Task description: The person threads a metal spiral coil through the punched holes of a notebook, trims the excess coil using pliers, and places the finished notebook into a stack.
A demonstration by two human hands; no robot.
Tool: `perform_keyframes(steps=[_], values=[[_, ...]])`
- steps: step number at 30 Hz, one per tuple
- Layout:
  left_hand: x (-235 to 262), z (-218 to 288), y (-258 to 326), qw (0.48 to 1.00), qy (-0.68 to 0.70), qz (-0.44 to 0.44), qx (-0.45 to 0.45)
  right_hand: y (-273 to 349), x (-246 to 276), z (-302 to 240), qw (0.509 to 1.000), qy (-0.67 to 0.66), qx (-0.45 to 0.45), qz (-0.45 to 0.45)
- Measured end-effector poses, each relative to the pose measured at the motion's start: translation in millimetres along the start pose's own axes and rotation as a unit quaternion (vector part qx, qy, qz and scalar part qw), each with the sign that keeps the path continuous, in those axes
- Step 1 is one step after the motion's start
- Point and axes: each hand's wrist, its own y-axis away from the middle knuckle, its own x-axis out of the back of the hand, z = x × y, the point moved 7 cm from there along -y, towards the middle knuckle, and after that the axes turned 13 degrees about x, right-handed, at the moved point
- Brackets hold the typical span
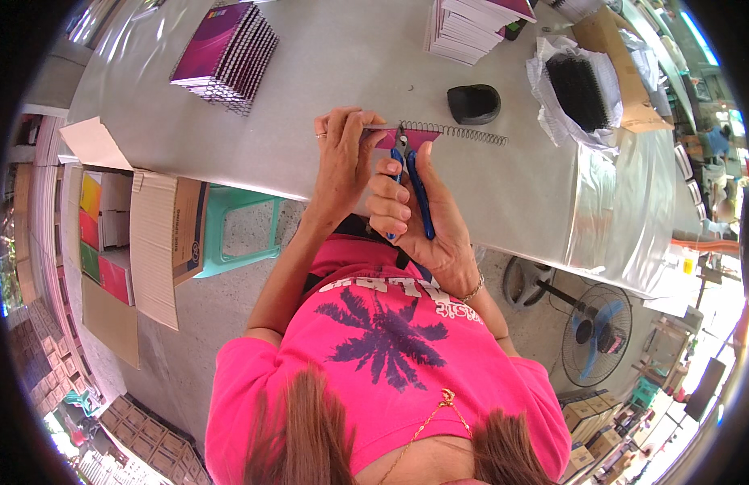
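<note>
Risk: the blue-handled small pliers (408, 174) could slip off the black wire spiral binding (463, 132) and nick the thumb beside them, or bend the coil end crooked, since the magenta-covered spiral notebook (407, 137) is pinned only at its edge, on the grey bench (326, 65). Left hand (342, 158) lies flat, fingers curled over the notebook edge, pressing it down. Right hand (427, 214) is closed around the plier handles, wrist bent up, nose at the coil.
</note>
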Motion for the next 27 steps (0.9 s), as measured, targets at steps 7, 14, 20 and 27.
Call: perform_keyframes(steps=[7, 14, 20, 27], values=[[0, 0, -1, 1.0, -0.001, 0.003, -0.009, -1, -1, 1, 1.0, 0.006, 0.007, 0.005], [-1, 0, -1, 1.0, 0.004, 0.0, -0.01, -4, 1, 2, 1.0, 0.019, 0.013, -0.008], [0, 0, -4, 1.0, 0.008, 0.004, 0.003, -6, 0, 5, 0.998, 0.058, 0.03, 0.019], [-1, 1, -10, 1.0, 0.01, -0.011, 0.008, -11, 1, -2, 0.997, 0.063, 0.028, -0.046]])
